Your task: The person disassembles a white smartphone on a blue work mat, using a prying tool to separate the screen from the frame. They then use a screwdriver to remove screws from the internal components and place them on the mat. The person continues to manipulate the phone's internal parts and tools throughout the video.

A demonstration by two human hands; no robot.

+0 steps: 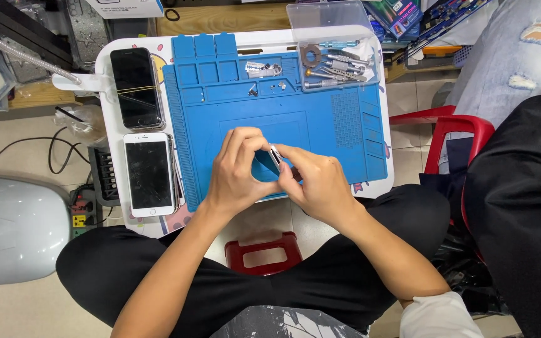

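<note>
Both hands, left (238,168) and right (314,181), pinch a small part (275,154) between fingers, above the blue mat (320,119). Two phones (148,174) line the desk's (109,56) left edge; bare mat lies around the hands.

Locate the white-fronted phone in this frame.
In the head view, the white-fronted phone lies at the table's left edge, just below the black phone and left of the blue work mat.

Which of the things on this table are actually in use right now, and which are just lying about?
In use:
left hand
right hand
small silver part pinched between both hands
blue work mat under them

Lying about:
black phone
white phone
clear tool box
red stool
</note>
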